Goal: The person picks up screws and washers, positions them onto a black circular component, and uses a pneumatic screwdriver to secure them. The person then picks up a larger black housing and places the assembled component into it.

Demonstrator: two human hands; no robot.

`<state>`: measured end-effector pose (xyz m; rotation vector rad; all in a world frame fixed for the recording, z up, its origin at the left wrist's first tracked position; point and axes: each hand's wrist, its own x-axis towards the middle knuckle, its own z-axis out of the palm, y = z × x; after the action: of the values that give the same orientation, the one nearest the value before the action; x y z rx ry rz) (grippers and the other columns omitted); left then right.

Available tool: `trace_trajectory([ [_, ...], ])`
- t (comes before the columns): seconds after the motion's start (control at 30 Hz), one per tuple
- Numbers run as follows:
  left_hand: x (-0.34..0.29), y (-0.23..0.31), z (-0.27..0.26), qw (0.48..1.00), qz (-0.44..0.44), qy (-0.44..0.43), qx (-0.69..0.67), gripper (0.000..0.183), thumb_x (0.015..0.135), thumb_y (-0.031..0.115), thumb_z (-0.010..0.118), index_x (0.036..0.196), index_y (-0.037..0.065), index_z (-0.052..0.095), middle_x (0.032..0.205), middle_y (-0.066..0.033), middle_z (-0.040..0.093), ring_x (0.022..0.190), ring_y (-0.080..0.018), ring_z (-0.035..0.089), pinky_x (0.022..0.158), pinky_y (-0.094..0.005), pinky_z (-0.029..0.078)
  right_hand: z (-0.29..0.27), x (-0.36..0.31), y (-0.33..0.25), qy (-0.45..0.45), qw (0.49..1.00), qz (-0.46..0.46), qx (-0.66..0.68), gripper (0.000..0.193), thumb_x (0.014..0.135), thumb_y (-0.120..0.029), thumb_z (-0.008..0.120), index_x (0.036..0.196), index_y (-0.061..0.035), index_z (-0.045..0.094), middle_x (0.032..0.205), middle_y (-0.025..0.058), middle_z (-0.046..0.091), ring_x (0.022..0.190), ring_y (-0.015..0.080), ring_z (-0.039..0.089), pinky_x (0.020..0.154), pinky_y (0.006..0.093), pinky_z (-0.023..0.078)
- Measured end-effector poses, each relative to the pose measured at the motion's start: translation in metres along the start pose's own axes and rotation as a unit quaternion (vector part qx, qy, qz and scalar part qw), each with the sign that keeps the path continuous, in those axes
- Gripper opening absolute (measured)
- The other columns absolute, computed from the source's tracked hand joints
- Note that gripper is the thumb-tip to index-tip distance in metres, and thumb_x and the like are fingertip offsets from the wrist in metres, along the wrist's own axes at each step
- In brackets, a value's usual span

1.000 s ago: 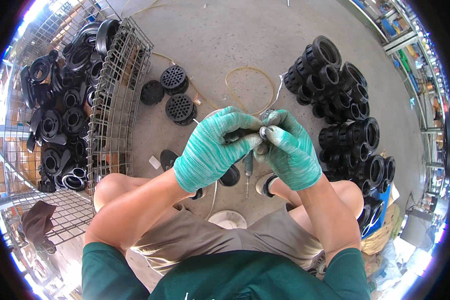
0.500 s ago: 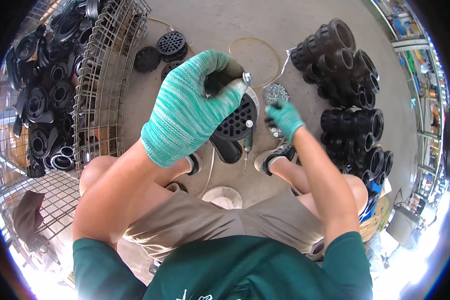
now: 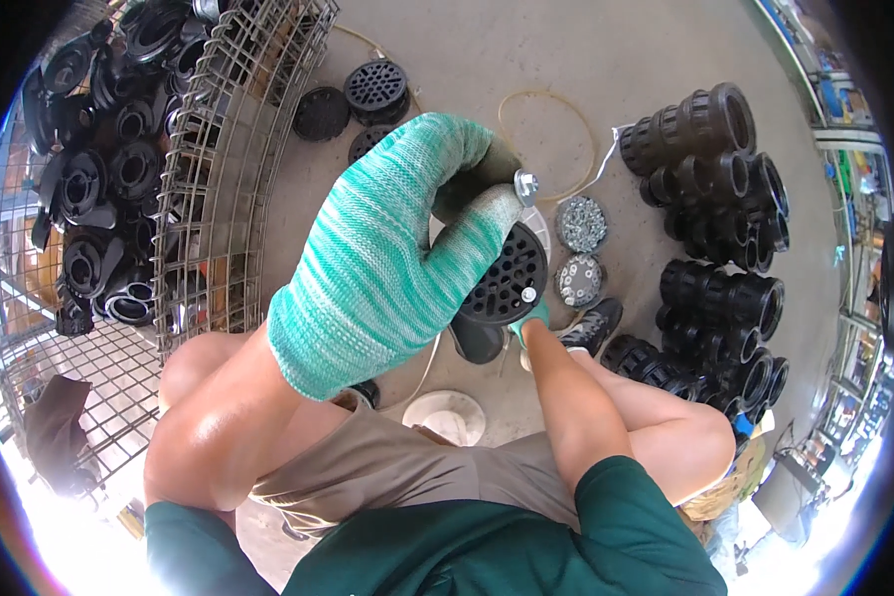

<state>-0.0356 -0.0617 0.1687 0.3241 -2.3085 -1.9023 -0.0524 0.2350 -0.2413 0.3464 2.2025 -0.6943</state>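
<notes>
Close to the camera, my left hand (image 3: 382, 263), in a green-and-white striped knit glove, pinches a silver hex-head bolt (image 3: 526, 186) between thumb and forefinger. Below it is a round black slotted grate (image 3: 507, 278), partly covered by the left hand. A bolt (image 3: 528, 295) with a pale head shows at the grate's near right edge. My right hand (image 3: 534, 315), in a green glove, reaches in behind that edge. Its fingers are hidden, so what they touch cannot be made out.
Two round containers hold small metal hardware (image 3: 581, 224) and washers (image 3: 578, 279). Black ribbed pipe fittings (image 3: 720, 298) are stacked at right. A wire cage (image 3: 209, 169) of black parts stands at left. More grates (image 3: 375, 85) and a hose (image 3: 546, 94) lie beyond; a white round stool (image 3: 445, 417) sits near me.
My right hand has moved left and nearer, from over the hardware containers to behind the grate's edge. The left hand still pinches the bolt. The whole view has shifted slightly.
</notes>
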Motion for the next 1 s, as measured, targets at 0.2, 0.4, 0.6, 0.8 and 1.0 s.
trace_trajectory([
  [0.2, 0.002, -0.015, -0.005, 0.987, 0.075, -0.044, 0.134, 0.023, 0.096, 0.004, 0.063, 0.118, -0.001, 0.06, 0.104, -0.0086, 0.067, 0.094, -0.0124, 0.062, 0.086, -0.0281, 0.052, -0.106, -0.04, -0.065, -0.129, 0.912, 0.054, 0.386, 0.016, 0.088, -0.023, 0.066, 0.082, -0.0087, 0.059, 0.066, 0.0048, 0.058, 0.061, 0.0233, 0.066, 0.059, 0.0355, 0.057],
  [0.4, -0.023, -0.011, -0.014, 0.985, -0.011, -0.093, 0.144, 0.022, 0.096, 0.008, 0.065, 0.115, -0.002, 0.061, 0.1, -0.0084, 0.067, 0.093, -0.0111, 0.062, 0.085, -0.0284, 0.053, -0.242, -0.217, -0.197, -0.169, 0.795, -0.248, 0.527, 0.031, 0.081, -0.017, 0.065, 0.108, -0.0029, 0.056, 0.079, 0.0115, 0.064, 0.065, 0.0215, 0.062, 0.059, 0.0351, 0.055],
  [0.6, -0.047, -0.032, -0.002, 0.982, -0.114, -0.144, -0.031, 0.023, 0.098, 0.004, 0.061, 0.119, -0.003, 0.057, 0.101, -0.0041, 0.066, 0.095, -0.0086, 0.062, 0.087, -0.0257, 0.052, -0.279, -0.284, -0.258, -0.264, 0.644, -0.424, 0.579, 0.035, 0.094, -0.022, 0.062, 0.125, -0.0057, 0.058, 0.111, 0.0112, 0.066, 0.069, 0.0144, 0.054, 0.064, 0.0337, 0.047],
  [0.8, -0.058, -0.03, 0.007, 0.976, -0.165, -0.108, -0.097, 0.023, 0.1, 0.004, 0.058, 0.121, -0.003, 0.055, 0.107, -0.0096, 0.067, 0.1, -0.0151, 0.066, 0.093, -0.0305, 0.054, -0.254, -0.281, -0.264, -0.173, 0.624, -0.401, 0.648, 0.021, 0.093, -0.013, 0.061, 0.114, -0.0068, 0.061, 0.1, 0.0094, 0.064, 0.077, 0.0176, 0.059, 0.077, 0.0399, 0.052],
  [1.0, -0.059, -0.032, 0.008, 0.968, -0.171, -0.098, -0.155, 0.025, 0.1, 0.009, 0.059, 0.121, -0.005, 0.055, 0.105, -0.0132, 0.069, 0.096, -0.019, 0.068, 0.089, -0.0329, 0.055, -0.242, -0.27, -0.269, -0.14, 0.63, -0.377, 0.664, 0.016, 0.094, -0.011, 0.061, 0.108, -0.0041, 0.062, 0.091, 0.0081, 0.063, 0.079, 0.0176, 0.06, 0.081, 0.0419, 0.053],
])
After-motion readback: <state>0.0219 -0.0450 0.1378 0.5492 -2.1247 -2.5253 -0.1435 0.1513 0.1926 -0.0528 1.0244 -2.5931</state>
